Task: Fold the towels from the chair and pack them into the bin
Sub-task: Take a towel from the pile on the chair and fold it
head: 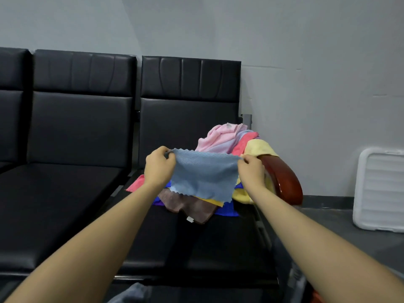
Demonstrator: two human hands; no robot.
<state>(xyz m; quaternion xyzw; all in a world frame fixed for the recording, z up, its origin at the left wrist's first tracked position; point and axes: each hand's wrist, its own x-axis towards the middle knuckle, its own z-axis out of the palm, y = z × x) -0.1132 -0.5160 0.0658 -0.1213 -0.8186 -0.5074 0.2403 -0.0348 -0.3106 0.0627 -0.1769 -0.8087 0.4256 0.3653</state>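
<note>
A light blue towel (204,174) with zigzag edges hangs stretched between my hands above the black chair seat (185,241). My left hand (159,166) pinches its upper left corner. My right hand (250,170) pinches its upper right corner. Behind and under it lies a pile of towels (227,138): pink, red and yellow ones heaped at the back, brown, blue, purple and yellow ones spread flat on the seat. A white ribbed bin (379,189) stands on the floor at the far right.
More black padded seats (65,206) run on to the left. A glossy red-brown armrest (284,178) curves along the chair's right side, partly draped by a yellow towel. A pale wall stands behind. Grey floor lies between chair and bin.
</note>
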